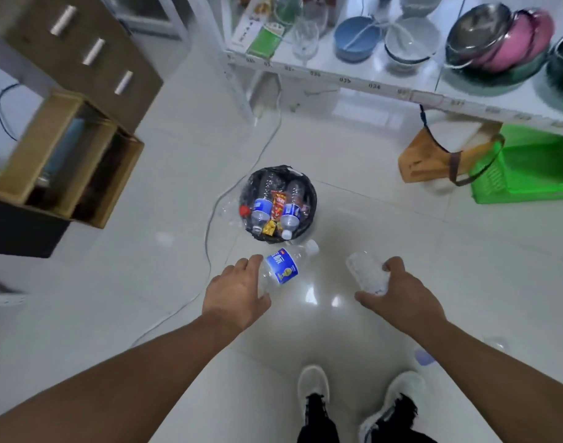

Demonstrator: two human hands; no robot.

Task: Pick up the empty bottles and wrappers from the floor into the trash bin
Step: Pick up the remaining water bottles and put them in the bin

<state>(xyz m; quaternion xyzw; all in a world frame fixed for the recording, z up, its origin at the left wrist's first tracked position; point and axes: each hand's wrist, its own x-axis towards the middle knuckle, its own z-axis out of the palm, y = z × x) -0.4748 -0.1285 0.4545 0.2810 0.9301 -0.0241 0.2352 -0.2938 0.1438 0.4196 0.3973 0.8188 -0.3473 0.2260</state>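
- Left hand (235,292): fingers curled round blue-labelled bottle (281,266).
- Right hand (398,290): fingers gripping clear bottle (366,273).
- Trash bin (310,190) at 12 o'clock, holding 2 bottles and wrappers.

light: bright, even | glare: floor tiles (321,298) | blur: left boxes (62,161) | edges: wide-angle bending

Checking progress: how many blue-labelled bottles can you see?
3: one in the left hand, bottle; two in the bin, at and. More may lie hidden underneath.
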